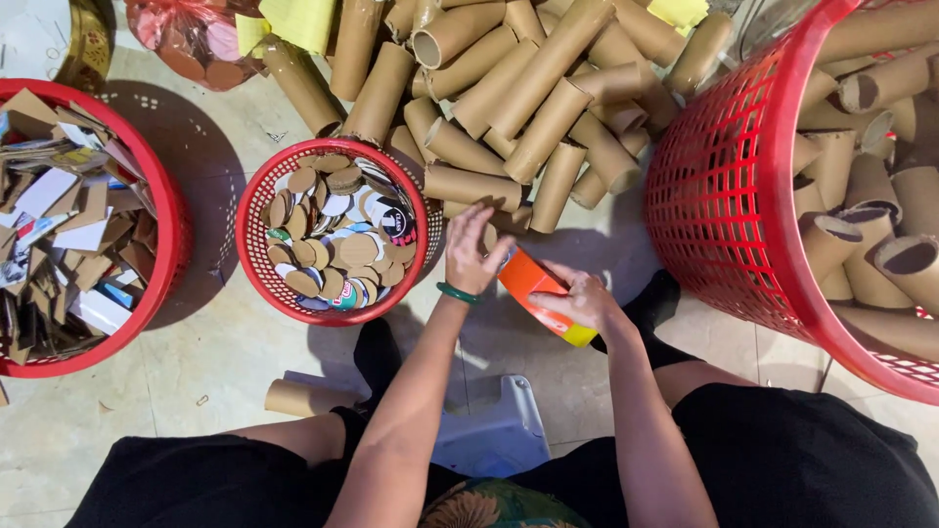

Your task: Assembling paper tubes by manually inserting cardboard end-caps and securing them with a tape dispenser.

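My right hand (583,298) grips an orange tube with a yellow end (531,284), held at a slant over the floor. My left hand (473,248), with a green bangle on its wrist, rests its fingers on the tube's upper end. Just left of both hands stands a small red basket (256,223) full of round cardboard discs (337,249). A heap of brown cardboard tubes (509,88) lies on the floor right behind my hands.
A big red basket (719,196) at the right holds several brown tubes. Another red basket (161,210) at the left holds cardboard scraps. One loose tube (303,398) lies by my left knee. A grey stool (494,430) sits under me.
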